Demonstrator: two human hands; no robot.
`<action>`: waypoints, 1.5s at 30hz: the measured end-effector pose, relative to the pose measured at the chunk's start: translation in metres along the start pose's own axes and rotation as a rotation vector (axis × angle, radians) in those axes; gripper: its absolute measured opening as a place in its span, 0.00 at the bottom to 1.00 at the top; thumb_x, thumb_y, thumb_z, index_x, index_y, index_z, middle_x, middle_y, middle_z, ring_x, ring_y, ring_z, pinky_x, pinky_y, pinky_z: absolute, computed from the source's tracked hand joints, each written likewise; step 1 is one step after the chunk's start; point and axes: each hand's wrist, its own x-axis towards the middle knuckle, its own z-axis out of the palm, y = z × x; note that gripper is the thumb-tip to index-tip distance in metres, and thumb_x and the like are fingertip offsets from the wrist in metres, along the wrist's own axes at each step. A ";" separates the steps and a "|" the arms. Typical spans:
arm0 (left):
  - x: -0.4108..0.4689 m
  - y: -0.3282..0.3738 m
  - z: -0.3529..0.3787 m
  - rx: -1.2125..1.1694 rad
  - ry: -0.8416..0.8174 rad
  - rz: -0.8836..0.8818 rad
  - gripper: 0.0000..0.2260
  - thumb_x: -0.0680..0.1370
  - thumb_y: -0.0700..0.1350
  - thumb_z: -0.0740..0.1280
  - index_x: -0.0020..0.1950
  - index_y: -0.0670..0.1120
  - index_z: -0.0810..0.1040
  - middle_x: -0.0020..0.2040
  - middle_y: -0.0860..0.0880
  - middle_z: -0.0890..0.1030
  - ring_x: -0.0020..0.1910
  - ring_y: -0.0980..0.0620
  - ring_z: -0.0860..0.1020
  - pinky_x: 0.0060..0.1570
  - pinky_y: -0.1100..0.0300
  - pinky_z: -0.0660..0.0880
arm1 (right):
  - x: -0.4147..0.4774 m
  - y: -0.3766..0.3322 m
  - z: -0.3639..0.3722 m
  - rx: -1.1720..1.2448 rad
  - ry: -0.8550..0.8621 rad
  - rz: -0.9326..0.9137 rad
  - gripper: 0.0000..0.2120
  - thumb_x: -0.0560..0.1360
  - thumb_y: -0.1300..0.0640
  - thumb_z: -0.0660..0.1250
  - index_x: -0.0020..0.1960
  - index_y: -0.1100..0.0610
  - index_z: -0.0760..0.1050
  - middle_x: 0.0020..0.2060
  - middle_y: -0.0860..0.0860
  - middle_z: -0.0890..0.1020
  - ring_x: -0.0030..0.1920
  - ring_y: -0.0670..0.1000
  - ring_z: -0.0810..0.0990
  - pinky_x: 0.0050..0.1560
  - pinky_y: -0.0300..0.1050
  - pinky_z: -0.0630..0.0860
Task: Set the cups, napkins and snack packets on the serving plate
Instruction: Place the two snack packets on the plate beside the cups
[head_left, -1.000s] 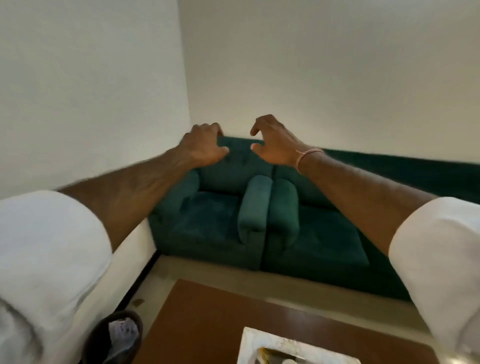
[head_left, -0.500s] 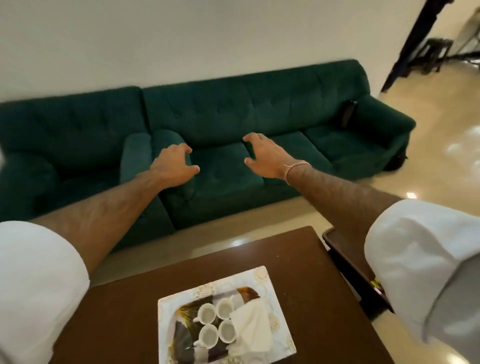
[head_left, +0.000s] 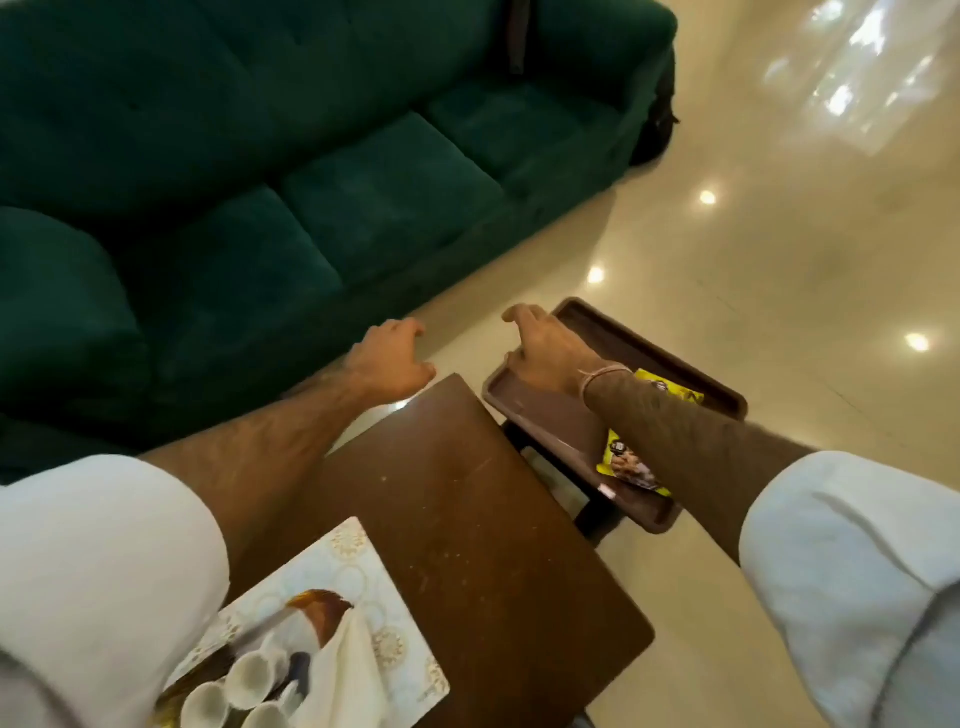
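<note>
A white patterned serving plate lies on the near left of the brown table. On it stand small white cups with a white napkin beside them. Yellow snack packets lie in a brown tray right of the table, partly hidden by my right forearm. My left hand hovers over the table's far corner, fingers apart and holding nothing. My right hand hovers over the tray's far end, also open and holding nothing.
A dark green sofa fills the far left. Glossy beige floor spreads to the right. The tray rests on a low dark stand just right of the table.
The view swung right and down from the sofa corner to the table and tray. Both hands dropped from sofa height to the table's far corner and the tray.
</note>
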 end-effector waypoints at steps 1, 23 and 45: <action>0.017 0.016 0.020 0.010 -0.032 0.022 0.28 0.77 0.51 0.69 0.75 0.45 0.67 0.73 0.43 0.71 0.67 0.44 0.73 0.67 0.48 0.72 | 0.002 0.026 0.004 0.003 -0.006 0.031 0.28 0.76 0.57 0.66 0.74 0.58 0.63 0.73 0.57 0.68 0.70 0.60 0.71 0.70 0.59 0.71; 0.131 0.202 0.338 -0.583 -0.404 -0.276 0.24 0.63 0.56 0.82 0.54 0.50 0.80 0.51 0.52 0.85 0.49 0.51 0.82 0.52 0.53 0.80 | -0.003 0.318 0.113 0.474 0.324 0.994 0.33 0.76 0.41 0.66 0.69 0.63 0.62 0.65 0.61 0.76 0.65 0.65 0.76 0.64 0.60 0.75; 0.028 -0.053 0.185 -1.359 -0.147 -0.258 0.23 0.69 0.40 0.74 0.64 0.39 0.79 0.59 0.40 0.84 0.57 0.38 0.83 0.60 0.42 0.78 | 0.036 0.137 0.099 1.249 0.074 0.207 0.27 0.73 0.77 0.65 0.65 0.55 0.68 0.62 0.59 0.80 0.56 0.56 0.84 0.50 0.57 0.83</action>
